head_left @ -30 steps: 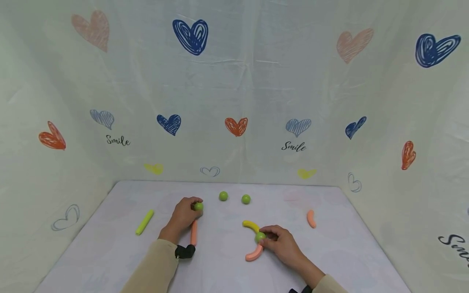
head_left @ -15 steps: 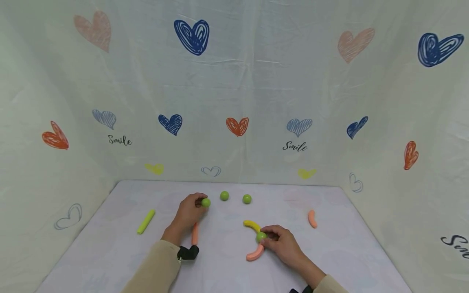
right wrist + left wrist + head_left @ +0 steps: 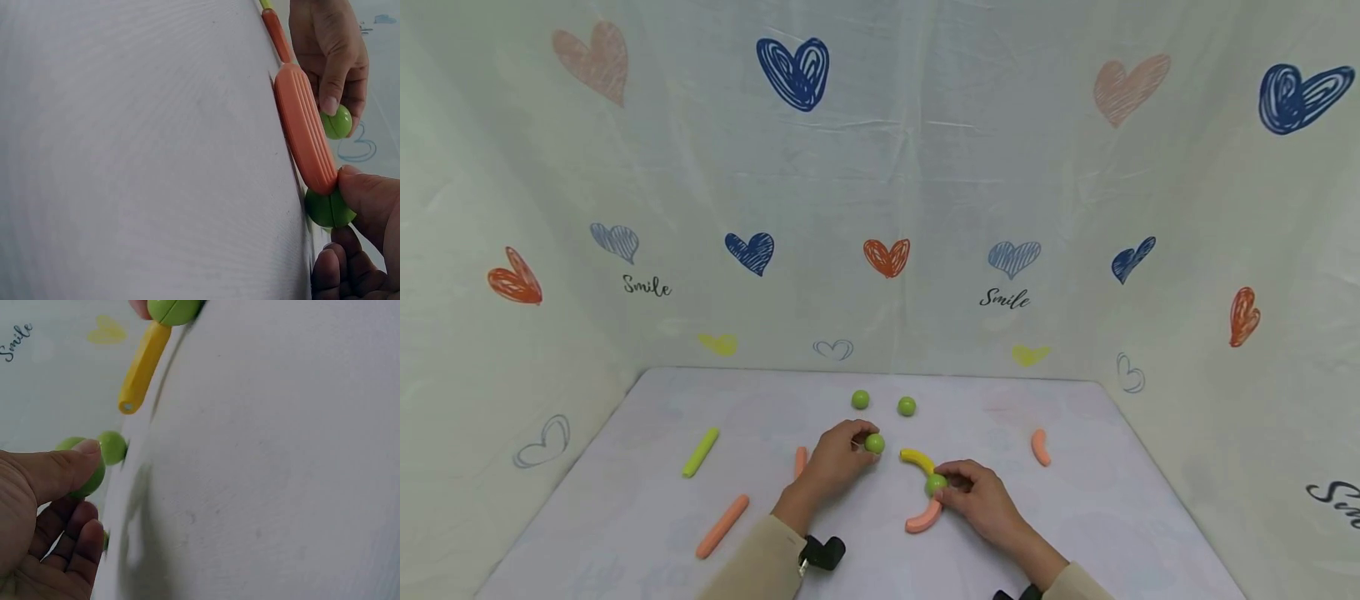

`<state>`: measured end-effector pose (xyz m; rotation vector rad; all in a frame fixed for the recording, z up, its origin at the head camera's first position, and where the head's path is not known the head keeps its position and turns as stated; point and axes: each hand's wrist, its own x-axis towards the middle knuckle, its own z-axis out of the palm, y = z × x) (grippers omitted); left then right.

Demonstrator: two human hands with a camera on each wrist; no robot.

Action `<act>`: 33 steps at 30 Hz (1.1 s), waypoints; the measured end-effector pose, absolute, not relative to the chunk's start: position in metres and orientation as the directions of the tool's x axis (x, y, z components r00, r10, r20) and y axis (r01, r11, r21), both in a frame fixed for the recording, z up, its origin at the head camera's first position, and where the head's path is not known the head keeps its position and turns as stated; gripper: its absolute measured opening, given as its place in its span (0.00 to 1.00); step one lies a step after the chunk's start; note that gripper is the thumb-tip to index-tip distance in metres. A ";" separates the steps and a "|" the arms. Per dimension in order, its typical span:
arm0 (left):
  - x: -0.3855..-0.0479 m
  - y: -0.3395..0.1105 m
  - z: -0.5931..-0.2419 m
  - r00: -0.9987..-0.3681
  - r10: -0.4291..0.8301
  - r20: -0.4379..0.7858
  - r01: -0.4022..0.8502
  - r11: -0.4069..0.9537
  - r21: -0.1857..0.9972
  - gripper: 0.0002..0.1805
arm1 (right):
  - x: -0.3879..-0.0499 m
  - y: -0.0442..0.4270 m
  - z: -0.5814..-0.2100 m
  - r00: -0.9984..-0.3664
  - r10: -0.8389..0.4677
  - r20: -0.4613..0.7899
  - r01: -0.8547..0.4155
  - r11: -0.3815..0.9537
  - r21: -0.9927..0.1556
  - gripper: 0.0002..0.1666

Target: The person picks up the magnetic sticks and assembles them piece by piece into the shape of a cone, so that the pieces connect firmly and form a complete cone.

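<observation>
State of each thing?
Left hand: pinches green ball
Right hand: pinches another green ball
Yellow curved bar: touching right hand's ball
Near salmon curved bar: touching same ball
Far salmon curved bar: lying apart
Two back balls: unheld, apart
Lime bar: lying apart
Two straight salmon bars: lying, one part-hidden

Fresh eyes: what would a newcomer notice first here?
Probably the right hand, which pinches a green ball between a yellow curved stick and a salmon curved stick, right of centre on the table. To its left, the left hand holds another green ball. Behind, dark blue hearts stand out on the pale curtain.
</observation>
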<state>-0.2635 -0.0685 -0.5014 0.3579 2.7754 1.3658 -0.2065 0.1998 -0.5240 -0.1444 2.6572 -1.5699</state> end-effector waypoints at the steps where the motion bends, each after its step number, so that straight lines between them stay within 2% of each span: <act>1: -0.262 -0.066 -0.503 -0.971 0.225 0.075 0.198 0.593 0.781 0.19 | -0.206 0.200 -0.524 -0.994 -0.106 0.001 -0.053 0.482 -0.875 0.20; 11: -0.258 -0.050 -0.514 -0.970 0.240 0.045 0.187 0.613 0.768 0.18 | -0.207 0.200 -0.523 -0.994 -0.110 0.002 -0.055 0.485 -0.873 0.20; 33: -0.257 -0.040 -0.517 -0.964 0.252 0.091 0.237 0.647 0.725 0.19 | -0.207 0.199 -0.524 -0.995 -0.099 0.012 -0.060 0.496 -0.866 0.19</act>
